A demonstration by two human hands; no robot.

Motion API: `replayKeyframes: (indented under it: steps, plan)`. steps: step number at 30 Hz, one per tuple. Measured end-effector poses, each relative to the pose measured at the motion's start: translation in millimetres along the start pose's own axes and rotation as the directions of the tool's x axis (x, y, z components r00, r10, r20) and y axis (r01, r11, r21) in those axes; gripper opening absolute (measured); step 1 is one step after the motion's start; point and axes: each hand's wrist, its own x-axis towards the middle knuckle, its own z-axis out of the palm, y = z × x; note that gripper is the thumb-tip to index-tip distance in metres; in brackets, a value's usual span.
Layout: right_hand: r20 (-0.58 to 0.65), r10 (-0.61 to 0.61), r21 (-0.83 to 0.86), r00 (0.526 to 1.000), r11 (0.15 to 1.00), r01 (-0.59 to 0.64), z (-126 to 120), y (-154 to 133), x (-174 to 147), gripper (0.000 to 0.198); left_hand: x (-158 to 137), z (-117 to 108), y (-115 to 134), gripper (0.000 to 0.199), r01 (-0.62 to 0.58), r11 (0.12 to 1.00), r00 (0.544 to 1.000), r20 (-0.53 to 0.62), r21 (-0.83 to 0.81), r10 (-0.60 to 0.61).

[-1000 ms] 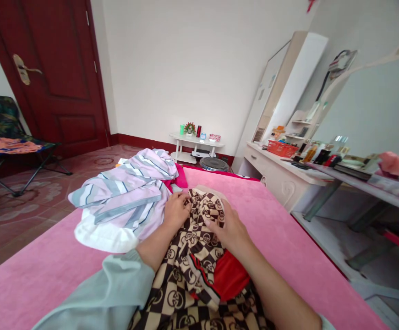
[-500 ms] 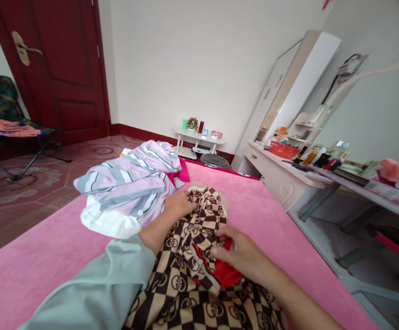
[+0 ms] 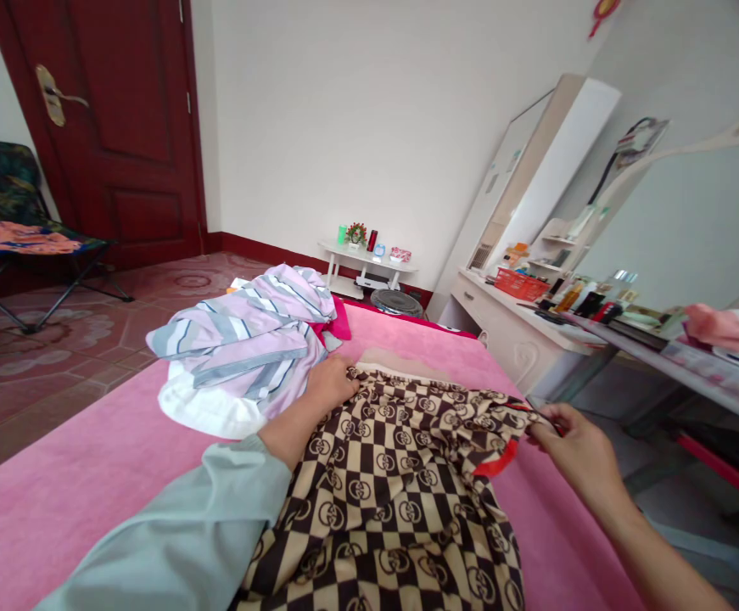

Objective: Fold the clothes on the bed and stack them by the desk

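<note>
A brown-and-beige checkered garment (image 3: 394, 475) with a ring-like print lies spread over the pink bedcover (image 3: 108, 458). My left hand (image 3: 333, 386) is closed on its far left corner. At the far right, my right hand (image 3: 573, 437) pinches another corner and pulls it out to the side, so the far edge runs taut and gathered between both hands. A bit of red lining or trim shows below that right corner. Just left of my left hand lies a heap of striped lilac, grey and white cloth (image 3: 260, 327). The garment's near end runs out of view.
White cloth (image 3: 207, 407) and a magenta piece (image 3: 339, 322) poke out from under the striped heap. To the right stands a dressing table (image 3: 502, 318) with bottles and a red basket (image 3: 522, 284). A folding chair (image 3: 25, 242) is at left, a low white table (image 3: 369, 253) beyond the bed.
My right hand has moved to the right, drawing the garment's corner outward. The bunched cloth and red part have opened into a wide sheet. My left hand stays at its corner.
</note>
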Motion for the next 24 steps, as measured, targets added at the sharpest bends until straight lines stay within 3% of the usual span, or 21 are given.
replayKeyframes:
  steps: [2,4,6,8,10,12,14,17,20,22,24]
  plan:
    - [0.058,0.063,0.094,0.996,0.993,-0.068,0.0,12.8,4.5,0.024,0.5,-4.2,1.8,0.034,-0.029,0.999,0.999,0.037,-0.018,0.030]
    - [0.198,0.119,0.170,0.973,0.973,-0.154,12.3,15.2,-1.9,0.043,1.1,-12.9,4.1,0.032,-0.072,0.996,0.990,0.114,-0.044,0.077]
    - [0.314,0.152,0.118,0.937,0.973,-0.197,31.0,10.7,-10.8,0.065,0.9,-25.9,7.6,0.033,-0.123,0.989,0.969,0.208,-0.078,0.137]
    - [0.367,0.099,-0.015,0.925,0.995,-0.100,48.9,3.5,-16.3,0.075,-1.1,-40.5,12.8,0.034,-0.184,0.973,0.917,0.334,-0.138,0.220]
    - [0.403,-0.037,-0.128,0.914,0.987,0.097,60.9,-3.9,-17.3,0.067,-5.9,-53.2,19.2,0.033,-0.233,0.950,0.833,0.461,-0.207,0.305]
    - [0.449,-0.166,-0.153,0.878,0.954,0.259,64.7,-10.7,-15.9,0.045,-14.3,-61.8,25.7,0.032,-0.266,0.930,0.754,0.546,-0.255,0.365]
    - [0.516,-0.227,-0.126,0.826,0.934,0.335,60.4,-17.0,-13.3,0.029,-25.0,-66.4,30.7,0.033,-0.291,0.918,0.708,0.585,-0.269,0.396]
    - [0.583,-0.208,-0.118,0.786,0.935,0.335,44.0,-26.7,-2.6,0.022,-37.5,-71.6,34.5,0.033,-0.312,0.902,0.665,0.610,-0.298,0.431]
    - [0.627,-0.167,-0.144,0.761,0.935,0.323,25.9,-39.1,25.6,0.017,-28.1,-81.6,37.3,0.029,-0.290,0.911,0.702,0.583,-0.292,0.410]
    - [0.637,-0.172,-0.182,0.751,0.914,0.364,18.6,-49.6,54.3,0.015,-3.2,-90.1,40.9,0.024,-0.264,0.940,0.801,0.494,-0.217,0.339]
    - [0.565,-0.201,-0.284,0.800,0.863,0.417,17.4,-60.4,85.4,0.013,32.8,-96.1,45.2,0.021,-0.227,0.970,0.925,0.294,-0.085,0.242]
